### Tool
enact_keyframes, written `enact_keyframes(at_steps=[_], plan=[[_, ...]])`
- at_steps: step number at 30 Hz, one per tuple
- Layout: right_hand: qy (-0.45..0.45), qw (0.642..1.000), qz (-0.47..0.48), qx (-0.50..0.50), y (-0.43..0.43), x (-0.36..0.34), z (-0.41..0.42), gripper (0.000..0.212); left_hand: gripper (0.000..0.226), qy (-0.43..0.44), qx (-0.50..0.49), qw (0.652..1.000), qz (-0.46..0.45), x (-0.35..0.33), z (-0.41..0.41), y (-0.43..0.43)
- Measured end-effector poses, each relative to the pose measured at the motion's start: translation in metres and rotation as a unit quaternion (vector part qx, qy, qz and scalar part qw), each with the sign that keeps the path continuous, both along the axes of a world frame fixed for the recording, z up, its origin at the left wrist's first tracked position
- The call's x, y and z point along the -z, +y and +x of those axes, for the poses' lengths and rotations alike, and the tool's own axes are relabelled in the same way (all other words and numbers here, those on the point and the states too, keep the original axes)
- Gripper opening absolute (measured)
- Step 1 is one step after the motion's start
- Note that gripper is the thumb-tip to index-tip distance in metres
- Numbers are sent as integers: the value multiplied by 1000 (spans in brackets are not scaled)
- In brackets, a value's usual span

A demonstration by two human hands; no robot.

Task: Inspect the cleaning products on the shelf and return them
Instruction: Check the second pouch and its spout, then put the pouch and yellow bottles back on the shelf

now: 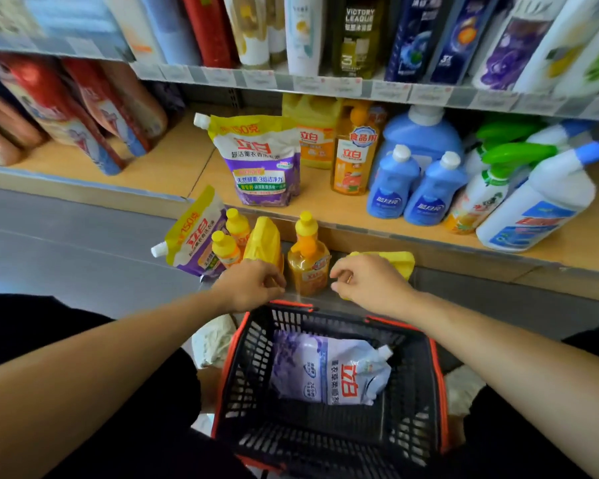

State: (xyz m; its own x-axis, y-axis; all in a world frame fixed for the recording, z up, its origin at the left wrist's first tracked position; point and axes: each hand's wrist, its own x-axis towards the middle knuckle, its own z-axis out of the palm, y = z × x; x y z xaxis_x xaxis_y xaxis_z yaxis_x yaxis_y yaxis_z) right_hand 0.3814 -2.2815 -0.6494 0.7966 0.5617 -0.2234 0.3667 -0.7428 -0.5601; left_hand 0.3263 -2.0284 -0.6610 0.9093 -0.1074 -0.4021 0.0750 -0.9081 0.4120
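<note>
Reaching for the orange soap bottle (pixel 308 267), which stands low beneath the wooden shelf (pixel 325 207), I have my left hand (pixel 253 286) and right hand (pixel 370 281) either side of it, fingers loosely curled and holding nothing. I'd grip its body and lift straight up, sparing the small yellow-capped bottles (pixel 226 248). Stocked shop shelving and a grey floor (pixel 66 236) surround me; a pale pouch (pixel 325 371) lies in my basket (pixel 433 357).

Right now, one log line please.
left hand: loosely curled, empty | right hand: loosely curled, empty | orange bottle: upright between hands | basket: one pouch inside
</note>
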Motion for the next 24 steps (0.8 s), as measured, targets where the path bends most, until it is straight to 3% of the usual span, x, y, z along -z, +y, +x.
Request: enact_keyframes(at_steps=[6, 11, 17, 21, 24], plan=[[-39, 993, 93, 69, 37, -34, 59, 16, 18, -120, -218, 966, -69, -20, 56, 45], [5, 974, 177, 144, 84, -38, 117, 37, 38, -163, -389, 881, -214, -21, 97, 85], [113, 945, 210, 223, 131, -17, 170, 80, 67, -195, -448, 789, -373, -18, 149, 123], [140, 938, 210, 240, 148, 13, 189, 86, 68, -114, -412, 802, -418, -2, 173, 139], [155, 929, 229, 247, 159, 41, 193, 60, 44, -90, -337, 838, -420, 12, 188, 147]])
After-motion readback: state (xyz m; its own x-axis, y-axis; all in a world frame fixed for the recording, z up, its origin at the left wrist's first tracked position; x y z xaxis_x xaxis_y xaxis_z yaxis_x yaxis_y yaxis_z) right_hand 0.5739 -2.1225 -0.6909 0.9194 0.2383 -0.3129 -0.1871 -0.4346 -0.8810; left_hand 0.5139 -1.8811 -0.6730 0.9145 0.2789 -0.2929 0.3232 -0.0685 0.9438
